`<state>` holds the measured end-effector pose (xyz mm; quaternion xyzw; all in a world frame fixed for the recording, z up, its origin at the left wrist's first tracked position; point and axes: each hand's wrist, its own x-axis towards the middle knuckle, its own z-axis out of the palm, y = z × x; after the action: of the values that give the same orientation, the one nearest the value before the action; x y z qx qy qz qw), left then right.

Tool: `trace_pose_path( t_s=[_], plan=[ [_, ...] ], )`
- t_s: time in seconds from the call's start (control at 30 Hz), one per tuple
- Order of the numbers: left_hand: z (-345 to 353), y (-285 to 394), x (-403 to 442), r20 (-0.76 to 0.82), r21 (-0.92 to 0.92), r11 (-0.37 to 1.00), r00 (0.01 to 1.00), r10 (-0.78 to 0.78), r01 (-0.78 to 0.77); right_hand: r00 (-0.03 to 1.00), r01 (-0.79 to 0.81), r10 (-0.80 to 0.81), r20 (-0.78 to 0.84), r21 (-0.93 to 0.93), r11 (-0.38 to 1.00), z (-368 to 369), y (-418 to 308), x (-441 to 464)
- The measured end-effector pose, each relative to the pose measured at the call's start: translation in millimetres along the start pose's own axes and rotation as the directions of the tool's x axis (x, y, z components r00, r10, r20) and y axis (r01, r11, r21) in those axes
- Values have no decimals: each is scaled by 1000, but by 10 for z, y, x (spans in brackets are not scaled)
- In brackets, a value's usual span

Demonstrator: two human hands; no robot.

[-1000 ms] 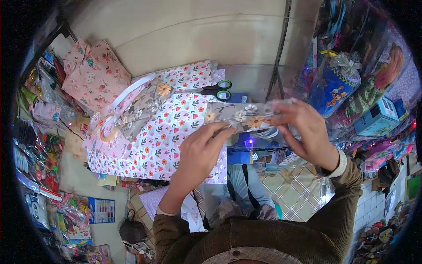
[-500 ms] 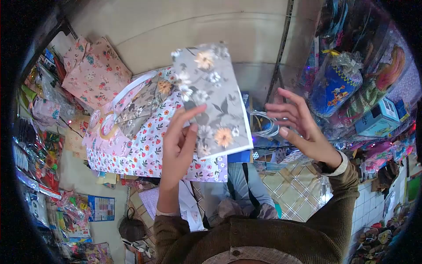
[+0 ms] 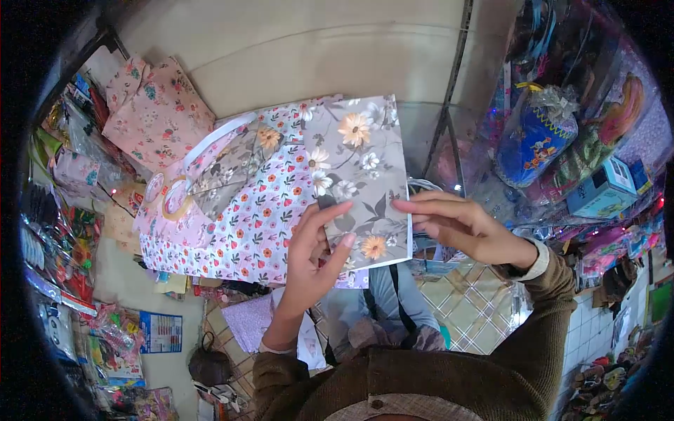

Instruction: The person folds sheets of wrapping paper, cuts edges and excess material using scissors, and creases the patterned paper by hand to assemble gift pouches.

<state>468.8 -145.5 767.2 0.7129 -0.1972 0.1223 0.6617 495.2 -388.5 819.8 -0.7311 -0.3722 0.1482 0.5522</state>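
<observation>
A flat, folded grey floral paper (image 3: 365, 168) with orange and white flowers stands in front of me, its white edge showing on the right. My left hand (image 3: 312, 256) grips its lower left part, with a thumb and a finger lying on the front. At the right edge, my right hand (image 3: 467, 228) has a fingertip on the front, while its other fingers are partly hidden by the edge. Behind the paper lies a white sheet with small red flowers (image 3: 260, 231). On that sheet rest rolls of tape (image 3: 175, 198) and a smaller grey floral piece (image 3: 228, 175).
A pink floral bag (image 3: 161, 116) stands at the back left. On the right are a blue wrapped gift (image 3: 537, 144) and a light-blue box (image 3: 604, 189). Packaged goods (image 3: 112, 337) line the left side, and a dark round item (image 3: 209, 363) sits below.
The grey floral paper has shifted down and right and now stands straighter. My right hand has moved left from apart to its right edge. My left hand has moved slightly right with the paper.
</observation>
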Motion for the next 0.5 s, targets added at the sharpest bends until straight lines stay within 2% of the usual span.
trace_pose_path(
  t_s=[0.03,0.07,0.17,0.2,0.23,0.33,0.37,0.47,0.5],
  plan=[
    [-9,-8,-11,0,24,1000,1000,-10,10,1000,-6,6,2,7,1000,40,-34,3],
    [-65,2,-29,27,124,992,999,-37,33,1000,-11,11,4,14,1000,60,-55,11],
    [-170,141,-69,77,287,938,971,-226,196,995,98,-88,45,-362,927,0,-92,50],
    [-187,146,-84,63,270,942,973,-223,198,991,133,-116,64,-494,859,-48,-121,64],
    [-204,151,-99,48,252,947,974,-219,201,992,122,-110,54,-505,854,-109,-162,87],
    [-251,34,-137,-32,115,993,999,-26,29,993,102,-119,13,-618,780,-230,-272,194],
    [-273,34,-144,-27,104,995,1000,-4,6,983,138,-186,-1,-670,730,-254,-265,266],
    [-274,28,-208,-63,35,999,997,39,-36,994,-56,-30,-101,-749,661,-286,-351,472],
    [-267,57,-235,-81,38,999,996,37,-34,983,12,-158,-92,-828,560,-302,-255,545]
  ],
)
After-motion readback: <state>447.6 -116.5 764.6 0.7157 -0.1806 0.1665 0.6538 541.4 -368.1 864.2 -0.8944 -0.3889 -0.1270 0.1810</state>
